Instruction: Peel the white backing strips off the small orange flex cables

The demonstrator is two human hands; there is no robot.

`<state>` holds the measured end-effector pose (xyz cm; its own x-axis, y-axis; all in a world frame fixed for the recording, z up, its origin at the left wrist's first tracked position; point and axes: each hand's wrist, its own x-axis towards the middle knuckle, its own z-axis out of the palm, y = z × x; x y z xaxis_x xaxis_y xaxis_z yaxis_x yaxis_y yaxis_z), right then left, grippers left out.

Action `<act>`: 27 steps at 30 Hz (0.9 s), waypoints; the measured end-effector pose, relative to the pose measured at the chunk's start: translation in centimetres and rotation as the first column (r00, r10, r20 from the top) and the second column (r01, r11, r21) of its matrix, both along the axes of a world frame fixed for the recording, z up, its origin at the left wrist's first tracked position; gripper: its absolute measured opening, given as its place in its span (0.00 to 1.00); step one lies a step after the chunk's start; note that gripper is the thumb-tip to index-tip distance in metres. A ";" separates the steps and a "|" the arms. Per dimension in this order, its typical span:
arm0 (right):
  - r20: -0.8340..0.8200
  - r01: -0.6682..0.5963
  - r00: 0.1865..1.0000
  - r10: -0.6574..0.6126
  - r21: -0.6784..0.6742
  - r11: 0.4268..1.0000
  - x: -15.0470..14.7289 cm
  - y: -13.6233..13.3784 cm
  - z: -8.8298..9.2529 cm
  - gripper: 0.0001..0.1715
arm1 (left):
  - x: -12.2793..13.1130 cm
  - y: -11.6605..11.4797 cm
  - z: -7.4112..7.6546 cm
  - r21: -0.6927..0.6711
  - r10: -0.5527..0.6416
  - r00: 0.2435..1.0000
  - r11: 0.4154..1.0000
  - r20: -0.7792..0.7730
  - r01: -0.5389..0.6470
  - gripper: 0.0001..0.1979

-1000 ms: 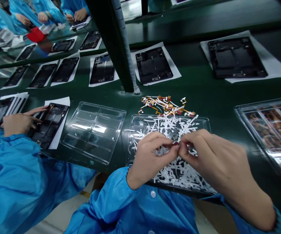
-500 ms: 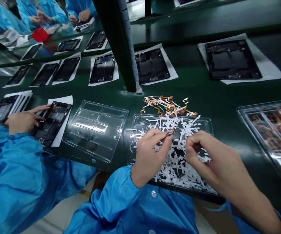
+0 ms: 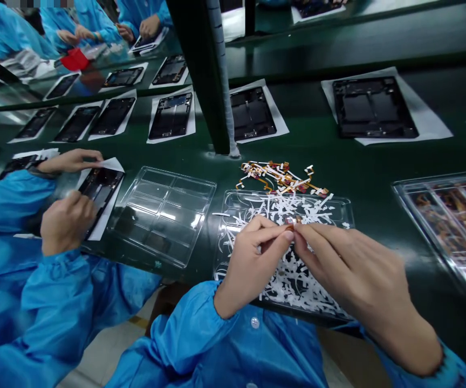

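My left hand (image 3: 254,258) pinches a small orange-brown flex cable (image 3: 290,227) between thumb and forefinger. Against the same cable, the fingertips of my right hand (image 3: 352,269) are pressed together; whether they grip the cable or a bit of its backing is too small to tell. Both hands are above a clear plastic tray (image 3: 340,203) heaped with white paper strips (image 3: 293,288). Just behind that tray lies a loose pile of orange flex cables (image 3: 283,175) with white tabs.
Right of me stands a clear tray (image 3: 455,226) full of orange flex cables. A clear compartment tray (image 3: 168,215) lies to the left. Black device housings (image 3: 374,108) on white sheets line the bench behind a post (image 3: 212,81). A co-worker's hand (image 3: 67,221) works on a housing at left.
My right hand has moved left to meet my left hand at the flex cable. The co-worker's hands have shifted over their housing. The view has moved slightly.
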<state>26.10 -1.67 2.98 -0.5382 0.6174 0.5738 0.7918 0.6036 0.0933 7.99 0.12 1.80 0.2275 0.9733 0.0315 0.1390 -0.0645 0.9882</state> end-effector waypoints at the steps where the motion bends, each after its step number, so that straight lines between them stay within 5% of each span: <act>1: 0.014 0.003 1.000 -0.003 0.014 1.000 -0.1 0.0 0.0 0.19 | 0.0 -0.1 0.1 0.014 0.004 1.000 1.000 -0.019 -0.003 0.11; 15: 0.031 0.099 0.994 -0.102 0.070 0.993 -1.6 0.7 -0.8 0.11 | -0.4 0.0 0.3 0.043 -0.005 0.999 0.999 -0.044 0.007 0.11; 19: -0.144 0.180 0.970 -0.198 -0.129 0.975 -1.1 1.0 -0.2 0.02 | -0.9 -0.1 -0.3 0.141 0.006 0.992 0.990 -0.124 0.011 0.09; 23: -0.261 0.077 0.941 -0.218 -0.459 0.885 0.8 0.6 1.1 0.08 | -1.6 -0.1 -0.3 0.228 0.064 0.978 0.973 -0.200 -0.017 0.08; 27: -0.180 0.031 0.979 -0.094 -0.324 0.946 0.9 0.0 1.8 0.04 | -2.0 0.0 0.3 0.041 -0.009 0.997 0.999 -0.079 0.013 0.10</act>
